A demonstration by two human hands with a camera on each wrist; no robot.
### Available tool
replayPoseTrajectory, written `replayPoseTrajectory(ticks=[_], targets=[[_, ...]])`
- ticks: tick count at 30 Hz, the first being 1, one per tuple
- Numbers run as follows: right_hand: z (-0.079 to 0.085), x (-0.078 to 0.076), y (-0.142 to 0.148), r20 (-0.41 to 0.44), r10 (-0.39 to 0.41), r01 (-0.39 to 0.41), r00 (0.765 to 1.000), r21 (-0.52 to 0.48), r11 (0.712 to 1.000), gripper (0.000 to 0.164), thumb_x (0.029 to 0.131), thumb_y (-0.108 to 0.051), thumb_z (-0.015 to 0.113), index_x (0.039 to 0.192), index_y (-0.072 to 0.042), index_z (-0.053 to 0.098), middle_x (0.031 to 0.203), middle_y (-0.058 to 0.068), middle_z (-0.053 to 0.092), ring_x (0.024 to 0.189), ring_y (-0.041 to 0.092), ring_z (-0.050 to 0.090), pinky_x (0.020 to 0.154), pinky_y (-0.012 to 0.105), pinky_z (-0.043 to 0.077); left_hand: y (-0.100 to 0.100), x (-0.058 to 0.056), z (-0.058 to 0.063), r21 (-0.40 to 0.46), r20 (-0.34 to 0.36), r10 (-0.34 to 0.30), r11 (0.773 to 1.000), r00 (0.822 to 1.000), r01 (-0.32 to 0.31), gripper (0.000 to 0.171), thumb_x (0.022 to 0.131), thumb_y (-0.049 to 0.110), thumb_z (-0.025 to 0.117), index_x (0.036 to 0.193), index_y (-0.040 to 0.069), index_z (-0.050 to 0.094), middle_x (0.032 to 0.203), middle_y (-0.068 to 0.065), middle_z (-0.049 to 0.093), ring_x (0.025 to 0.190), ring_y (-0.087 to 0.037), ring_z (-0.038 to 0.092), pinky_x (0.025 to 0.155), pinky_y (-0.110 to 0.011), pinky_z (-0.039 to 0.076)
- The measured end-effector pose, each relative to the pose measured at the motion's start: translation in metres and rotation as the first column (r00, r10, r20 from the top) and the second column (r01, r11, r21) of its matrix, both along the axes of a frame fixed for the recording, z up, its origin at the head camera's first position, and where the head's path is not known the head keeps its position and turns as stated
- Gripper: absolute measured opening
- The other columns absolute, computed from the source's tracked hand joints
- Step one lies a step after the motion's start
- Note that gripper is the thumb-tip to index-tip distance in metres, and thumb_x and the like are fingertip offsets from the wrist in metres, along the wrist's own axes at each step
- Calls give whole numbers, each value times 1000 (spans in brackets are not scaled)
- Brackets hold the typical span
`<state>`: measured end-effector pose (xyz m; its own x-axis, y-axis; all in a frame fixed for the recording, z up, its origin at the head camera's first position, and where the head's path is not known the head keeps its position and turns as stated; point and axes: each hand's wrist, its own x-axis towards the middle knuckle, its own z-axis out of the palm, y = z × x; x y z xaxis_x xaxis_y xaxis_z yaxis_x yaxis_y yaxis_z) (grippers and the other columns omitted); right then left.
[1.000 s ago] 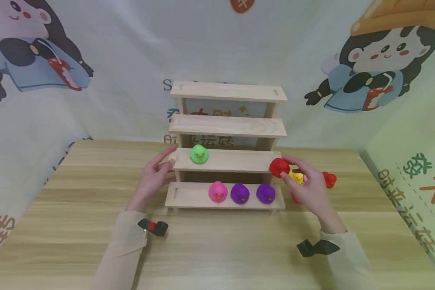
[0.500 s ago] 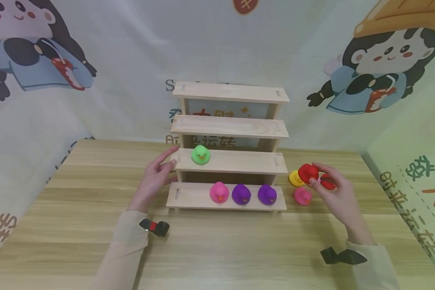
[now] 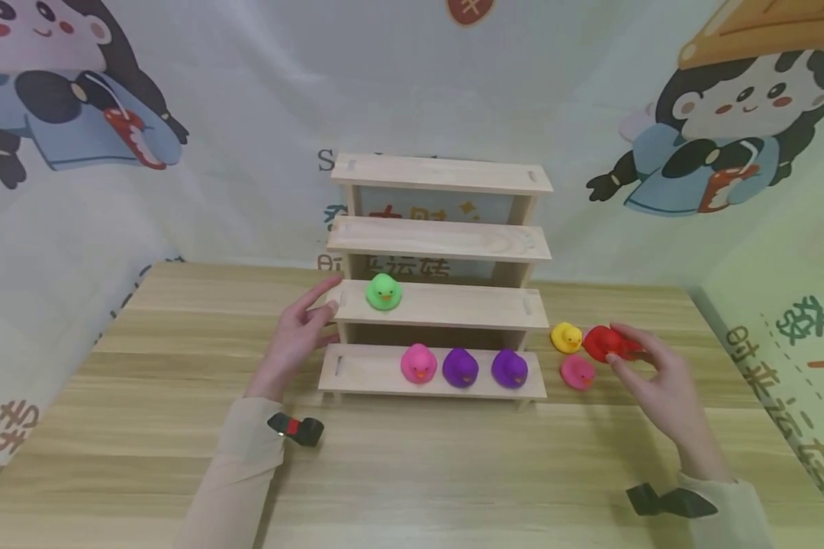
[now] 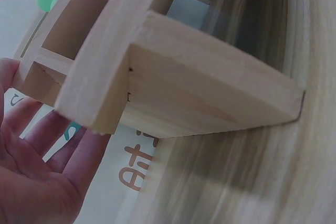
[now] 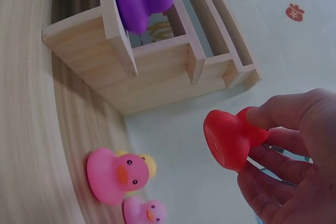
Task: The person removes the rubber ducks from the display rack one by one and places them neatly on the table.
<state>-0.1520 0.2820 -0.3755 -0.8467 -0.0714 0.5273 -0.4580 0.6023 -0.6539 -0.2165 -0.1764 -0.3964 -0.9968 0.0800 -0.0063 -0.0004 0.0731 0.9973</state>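
My right hand [image 3: 662,381] pinches a red rubber duck [image 5: 231,137] between thumb and fingers, right of the stepped wooden shelf [image 3: 432,305]. In the head view this red duck [image 3: 600,345] overlaps another red thing behind it. Beside it a yellow duck [image 3: 566,337] and a pink duck [image 3: 578,372] sit on the table. My left hand [image 3: 291,335] rests at the left end of the second step from the bottom, its thumb at the board's corner; in the left wrist view its fingers [image 4: 86,156] extend fairly straight beside the wood.
On the second step sits a green duck [image 3: 384,292]. The bottom step bears a pink duck [image 3: 419,364] and two purple ducks [image 3: 460,368]. A light pink duck [image 5: 144,211] shows in the right wrist view. A printed cloth [image 3: 261,152] backs the wooden table [image 3: 412,473].
My right hand has carried the red duck from the second step's right end rightward to above the ducks on the table. The left hand stays at the shelf's left end.
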Motion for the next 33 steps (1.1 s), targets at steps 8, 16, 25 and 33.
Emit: replayPoseTrajectory(ticks=[8, 16, 25, 33], targets=[[-8, 2, 11, 15, 4, -4, 1000, -16, 1000, 40, 78, 21, 65, 117, 14, 59, 111, -5, 63, 100, -11, 51, 79, 6, 44, 0, 1, 0, 12, -10, -5, 1000, 1000, 5, 48, 103, 19, 46, 150, 21, 37, 138, -21, 50, 123, -33, 52, 89, -47, 51], [-15, 1, 19, 56, -9, 9, 998, -7, 1000, 40, 79, 20, 64, 118, 15, 58, 120, 10, 62, 102, -15, 48, 77, 5, 44, 0, 2, 1, -7, -4, 13, 1000, 1000, -13, 48, 103, 20, 47, 150, 22, 38, 134, -22, 54, 120, -34, 54, 87, -46, 51], [-24, -2, 27, 165, -31, 28, 986, 24, 999, 39, 82, 16, 63, 120, 17, 55, 118, 36, 55, 96, -21, 43, 76, 3, 42, 0, 3, 2, -5, -9, 11, 1000, 1000, -12, 48, 103, 21, 47, 150, 23, 39, 131, -22, 56, 119, -34, 55, 87, -45, 52], [-34, -1, 35, 230, -54, 37, 972, 82, 996, 37, 84, 13, 63, 120, 16, 55, 118, 36, 56, 100, -11, 47, 75, 2, 42, 2, 3, 1, 6, -6, 10, 1000, 1000, -10, 47, 103, 21, 47, 149, 25, 40, 131, -22, 55, 119, -33, 55, 86, -43, 53]])
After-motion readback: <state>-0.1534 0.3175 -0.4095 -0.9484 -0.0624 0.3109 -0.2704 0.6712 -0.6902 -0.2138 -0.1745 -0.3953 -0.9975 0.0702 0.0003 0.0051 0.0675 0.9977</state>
